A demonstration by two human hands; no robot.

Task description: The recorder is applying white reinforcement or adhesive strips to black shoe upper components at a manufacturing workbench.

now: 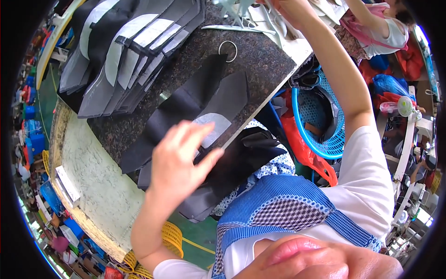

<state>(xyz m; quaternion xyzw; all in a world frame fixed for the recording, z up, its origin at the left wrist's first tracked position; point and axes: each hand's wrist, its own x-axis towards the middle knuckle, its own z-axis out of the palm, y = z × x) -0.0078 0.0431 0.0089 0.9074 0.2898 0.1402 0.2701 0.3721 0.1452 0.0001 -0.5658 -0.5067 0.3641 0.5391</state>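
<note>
Head view, worktop: dark speckled slab (260,63), its near right edge facing the wearer; a pale, worn table (100,172) shows at its left.
Left hand (181,158): fingers and thumb spread wide, nothing seen gripped; palm down at the near end of the loose pieces, a pose that would suit steadying or flattening them; contact cannot be told.
Patched piece, one: dark grey (233,95), lying on the worktop along the near right edge, presumably for easy reach; pale rounded patch (214,130) uppermost, beside the left fingertips.
Black piece, one: long, soft-looking (186,100), left of the patched piece, its far tip at the ring.
Ring, one: thin, pale (236,52), flat on the slab; purpose cannot be told.
Stack, fanned: dark grey pieces with pale patches (132,69), far left, overlapped, perhaps so that each lifts singly.
Right hand (289,8): at far right, by the white strips (274,23); fingertips cut off by the frame, so grip cannot be told.
Dark material, folded: (246,156) on the wearer's lap, just below the slab edge, probably kept close there.
Basket, blue: (297,128) right of the worktop, apart from the pieces.
</note>
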